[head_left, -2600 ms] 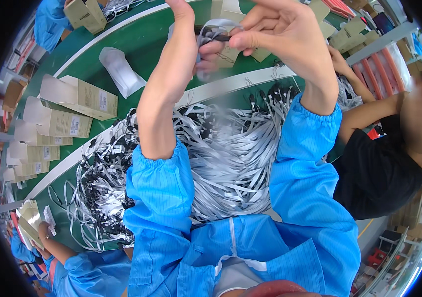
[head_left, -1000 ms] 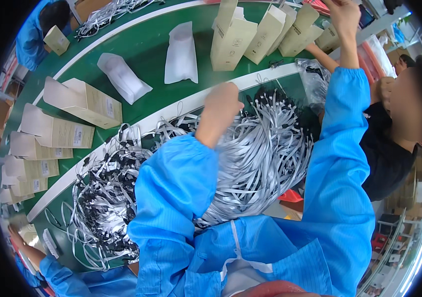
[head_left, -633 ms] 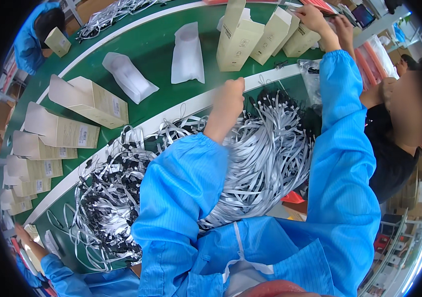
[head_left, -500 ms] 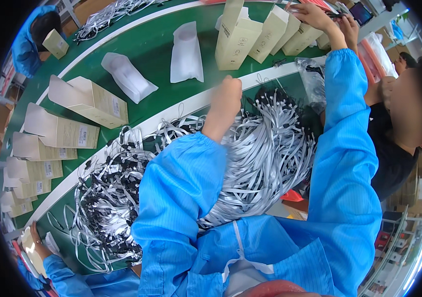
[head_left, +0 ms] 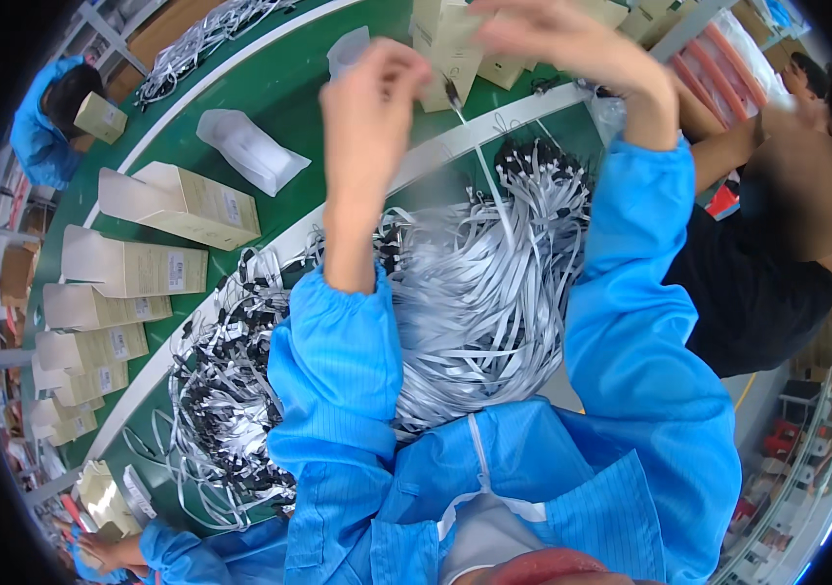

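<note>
My left hand (head_left: 372,122) is raised over the green bench, its fingers bent and blurred; whether they hold anything cannot be made out. Partly hidden behind it is a white translucent wrapped item (head_left: 347,51). My right hand (head_left: 562,41) is smeared by motion, fingers stretched out over a row of cream cardboard boxes (head_left: 435,58). Between my hands, a grey strap with a black end (head_left: 452,94) stretches up from a large heap of grey flat straps (head_left: 479,302). A second white wrapped item (head_left: 250,151) lies left of my left hand.
Open cream boxes (head_left: 182,205) line the left side of the bench (head_left: 309,97). A tangled pile of black-ended cords (head_left: 231,409) lies beside my left sleeve. A person in black (head_left: 748,292) is close on my right. Others in blue work at far left and lower left.
My left hand has moved up and left, from above the straps to the wrapped item. My right hand has drawn back toward me and left. The single strap now stretches across the bench edge.
</note>
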### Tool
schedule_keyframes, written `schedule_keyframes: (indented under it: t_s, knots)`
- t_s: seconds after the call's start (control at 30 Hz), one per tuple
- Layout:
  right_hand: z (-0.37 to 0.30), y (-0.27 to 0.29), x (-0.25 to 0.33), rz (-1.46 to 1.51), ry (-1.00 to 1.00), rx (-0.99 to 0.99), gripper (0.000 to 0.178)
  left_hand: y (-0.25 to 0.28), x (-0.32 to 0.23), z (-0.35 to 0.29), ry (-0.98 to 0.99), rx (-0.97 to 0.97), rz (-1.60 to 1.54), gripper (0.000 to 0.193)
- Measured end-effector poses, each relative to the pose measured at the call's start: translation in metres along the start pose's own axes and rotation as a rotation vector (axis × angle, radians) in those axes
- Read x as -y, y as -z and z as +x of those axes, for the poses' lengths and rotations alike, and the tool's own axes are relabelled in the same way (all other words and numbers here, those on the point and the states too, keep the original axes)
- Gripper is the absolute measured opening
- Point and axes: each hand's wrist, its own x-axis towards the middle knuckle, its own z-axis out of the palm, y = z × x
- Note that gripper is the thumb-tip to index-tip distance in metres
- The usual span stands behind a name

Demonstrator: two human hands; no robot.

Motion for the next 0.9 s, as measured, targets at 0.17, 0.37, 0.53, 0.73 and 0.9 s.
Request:
schedule_keyframes:
  t_s: [0.17,0.37,0.53,0.73,0.9]
  knots:
    - [0.011,-0.070,0.042,0.425,0.149,0.666,0.053,0.055,-0.056,0.005,-0.165,-0.513,-0.181,0.011]
    - [0.001,-0.047,0.087,0.414,-0.005,0.503,0.037,0.066,-0.073,-0.003,-0.039,-0.410,-0.310,0.011]
    - [-0.007,-0.067,0.099,0.049,0.312,0.532,0.027,0.042,-0.082,-0.008,-0.091,-0.309,-0.288,0.017]
    - [0.003,-0.059,0.101,0.458,0.199,0.155,0.027,0.035,-0.103,-0.014,0.140,-0.109,-0.289,0.034]
    - [0.003,-0.021,0.067,0.609,0.120,-0.664,0.032,0.041,-0.091,-0.031,0.314,1.130,-0.527,0.038]
